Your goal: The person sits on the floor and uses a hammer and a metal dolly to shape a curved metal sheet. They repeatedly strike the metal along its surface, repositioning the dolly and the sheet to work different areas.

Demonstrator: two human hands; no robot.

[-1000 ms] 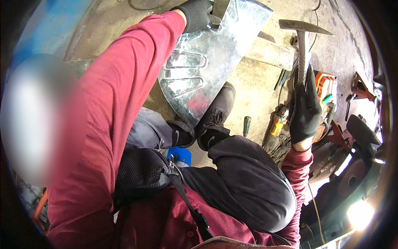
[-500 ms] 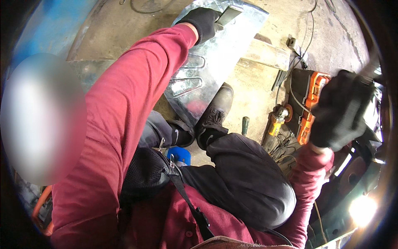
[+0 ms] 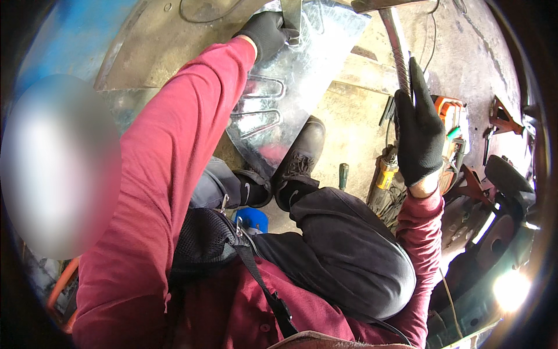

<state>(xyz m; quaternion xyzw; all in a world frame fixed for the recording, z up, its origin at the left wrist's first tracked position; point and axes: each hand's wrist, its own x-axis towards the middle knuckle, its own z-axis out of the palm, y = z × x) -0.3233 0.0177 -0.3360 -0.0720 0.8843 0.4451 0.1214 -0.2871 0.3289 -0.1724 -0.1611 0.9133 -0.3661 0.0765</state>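
Observation:
My left hand (image 3: 264, 36), in a black glove, is closed around a flat metal bar (image 3: 292, 13) over the upper left edge of a shiny sheet-metal panel (image 3: 308, 70). Looped ribs are pressed into the panel, and its lower end narrows between my shoes. In my right hand (image 3: 419, 131), also gloved, is a hammer (image 3: 398, 49) with a ribbed metal handle. Its head is up at the top edge, partly cut off, to the right of the panel. The right thumb and fingers lie rather straight along the handle.
A yellow angle grinder (image 3: 385, 176) lies right of my knee, near an orange-and-black toolbox (image 3: 446, 109) partly behind my right hand. A green-handled tool (image 3: 343, 175) stands near my shoe (image 3: 303, 148). A wooden board (image 3: 363, 74) sits beside the panel. A bright lamp (image 3: 511, 291) shines lower right.
My right hand has swung the hammer from the far right in toward the panel. My left hand has shifted a little left, and the bar in it has turned more upright.

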